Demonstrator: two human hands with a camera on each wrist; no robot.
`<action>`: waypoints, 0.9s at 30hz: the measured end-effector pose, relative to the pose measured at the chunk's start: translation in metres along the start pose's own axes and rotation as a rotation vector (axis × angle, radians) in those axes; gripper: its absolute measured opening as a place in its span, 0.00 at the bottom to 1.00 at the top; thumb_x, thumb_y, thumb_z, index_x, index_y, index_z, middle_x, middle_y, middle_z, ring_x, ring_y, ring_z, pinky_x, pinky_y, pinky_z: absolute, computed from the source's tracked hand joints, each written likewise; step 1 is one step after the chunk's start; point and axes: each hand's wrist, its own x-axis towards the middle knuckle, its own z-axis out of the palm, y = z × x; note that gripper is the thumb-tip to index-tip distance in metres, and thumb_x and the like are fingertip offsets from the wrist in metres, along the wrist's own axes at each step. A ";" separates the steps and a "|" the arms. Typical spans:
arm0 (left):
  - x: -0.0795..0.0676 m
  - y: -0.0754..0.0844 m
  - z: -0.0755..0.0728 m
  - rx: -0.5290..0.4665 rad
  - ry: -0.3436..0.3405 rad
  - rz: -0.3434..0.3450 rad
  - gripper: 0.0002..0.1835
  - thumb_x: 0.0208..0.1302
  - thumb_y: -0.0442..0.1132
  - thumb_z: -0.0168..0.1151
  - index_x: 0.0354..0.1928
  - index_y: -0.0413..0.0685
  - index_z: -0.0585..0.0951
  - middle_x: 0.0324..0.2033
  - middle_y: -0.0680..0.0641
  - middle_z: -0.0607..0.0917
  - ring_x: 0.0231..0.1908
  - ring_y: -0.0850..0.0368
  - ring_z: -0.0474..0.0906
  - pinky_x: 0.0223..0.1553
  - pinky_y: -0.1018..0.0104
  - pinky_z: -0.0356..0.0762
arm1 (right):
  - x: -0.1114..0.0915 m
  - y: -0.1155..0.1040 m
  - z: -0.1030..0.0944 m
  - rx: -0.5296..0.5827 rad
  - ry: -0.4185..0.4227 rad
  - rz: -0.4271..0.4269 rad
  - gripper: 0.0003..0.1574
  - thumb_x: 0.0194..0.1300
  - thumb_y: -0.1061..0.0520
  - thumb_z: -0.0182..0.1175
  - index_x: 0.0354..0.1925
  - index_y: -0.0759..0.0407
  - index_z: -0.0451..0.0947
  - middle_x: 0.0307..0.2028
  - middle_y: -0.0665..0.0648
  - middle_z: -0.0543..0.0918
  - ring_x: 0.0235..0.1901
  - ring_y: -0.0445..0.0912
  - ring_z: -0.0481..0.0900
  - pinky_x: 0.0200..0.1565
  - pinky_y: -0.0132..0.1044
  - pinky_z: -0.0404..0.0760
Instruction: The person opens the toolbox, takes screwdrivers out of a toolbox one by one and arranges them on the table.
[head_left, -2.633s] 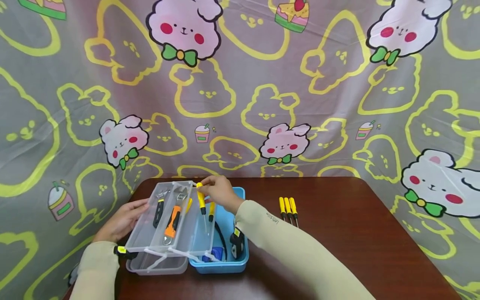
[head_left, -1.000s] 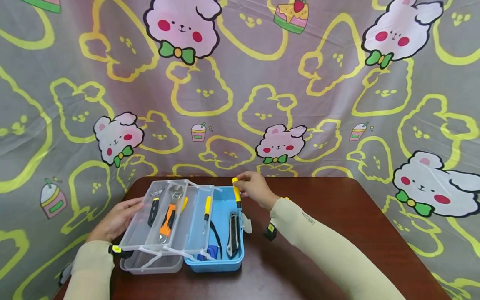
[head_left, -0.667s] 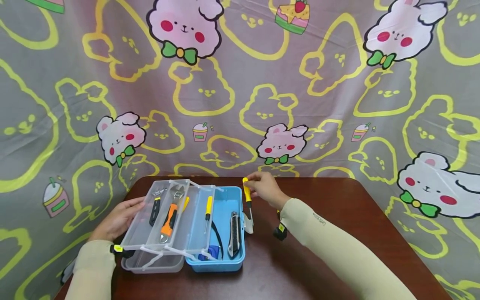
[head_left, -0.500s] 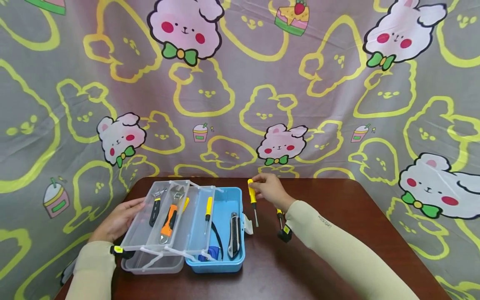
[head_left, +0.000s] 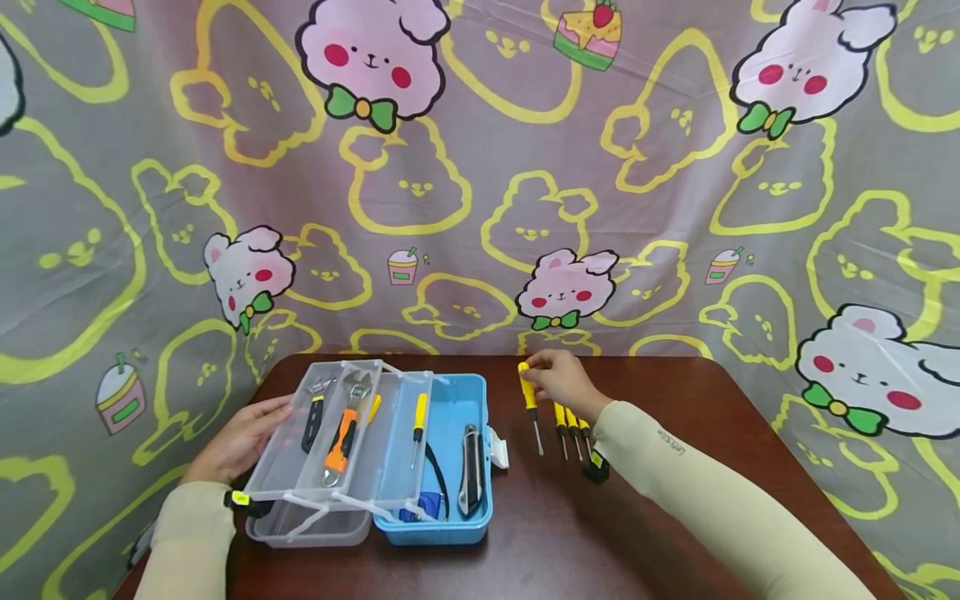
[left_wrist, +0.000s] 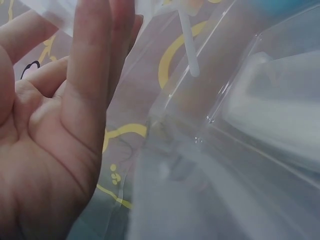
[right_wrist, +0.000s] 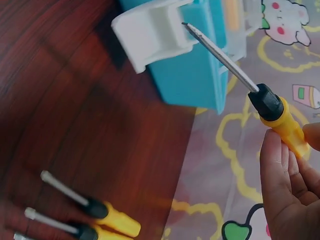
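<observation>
My right hand (head_left: 562,383) pinches a yellow-and-black screwdriver (head_left: 529,396) by its handle, blade down, over the table right of a blue toolbox (head_left: 485,483). In the right wrist view the shaft overlaps the toolbox's white latch (right_wrist: 155,32). Three similar screwdrivers (head_left: 573,423) lie side by side near this hand, partly behind the wrist. My left hand (head_left: 240,433) holds the left edge of the raised clear tray (head_left: 273,462); its palm (left_wrist: 45,165) shows in the left wrist view. In the tray lie a black-handled adjustable wrench (head_left: 312,423), an orange-handled adjustable wrench (head_left: 342,437) and another yellow screwdriver (head_left: 419,417).
A utility knife (head_left: 470,471), a blue item (head_left: 423,506) and a black strip (head_left: 437,475) lie in the toolbox bottom. White hinge arms (head_left: 307,521) join the raised tray to the clear lid (head_left: 330,537). Patterned cloth (head_left: 637,208) hangs behind the brown table (head_left: 675,450).
My right hand has lifted a screwdriver out of the toolbox area and carried it right, past the latch, towards the three on the table. The left hand keeps its place at the tray.
</observation>
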 end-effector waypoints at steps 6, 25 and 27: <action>0.002 0.000 0.001 0.029 0.010 -0.009 0.26 0.73 0.43 0.56 0.67 0.38 0.70 0.42 0.55 0.85 0.39 0.56 0.83 0.40 0.60 0.82 | -0.001 0.008 -0.011 -0.057 -0.009 0.019 0.18 0.66 0.54 0.64 0.50 0.62 0.78 0.40 0.59 0.81 0.35 0.56 0.81 0.41 0.46 0.83; 0.000 0.002 0.001 0.033 0.026 -0.030 0.30 0.72 0.44 0.56 0.69 0.34 0.64 0.43 0.55 0.85 0.40 0.56 0.83 0.41 0.60 0.82 | 0.000 0.044 -0.042 -0.158 0.064 0.024 0.18 0.67 0.54 0.62 0.50 0.65 0.78 0.35 0.60 0.81 0.31 0.53 0.82 0.38 0.49 0.83; 0.001 0.001 0.001 0.042 0.026 -0.027 0.30 0.72 0.44 0.56 0.69 0.34 0.65 0.43 0.55 0.85 0.40 0.56 0.83 0.41 0.60 0.82 | 0.001 0.049 -0.045 -0.160 0.066 0.027 0.18 0.67 0.54 0.62 0.50 0.65 0.78 0.35 0.60 0.81 0.31 0.53 0.82 0.38 0.50 0.83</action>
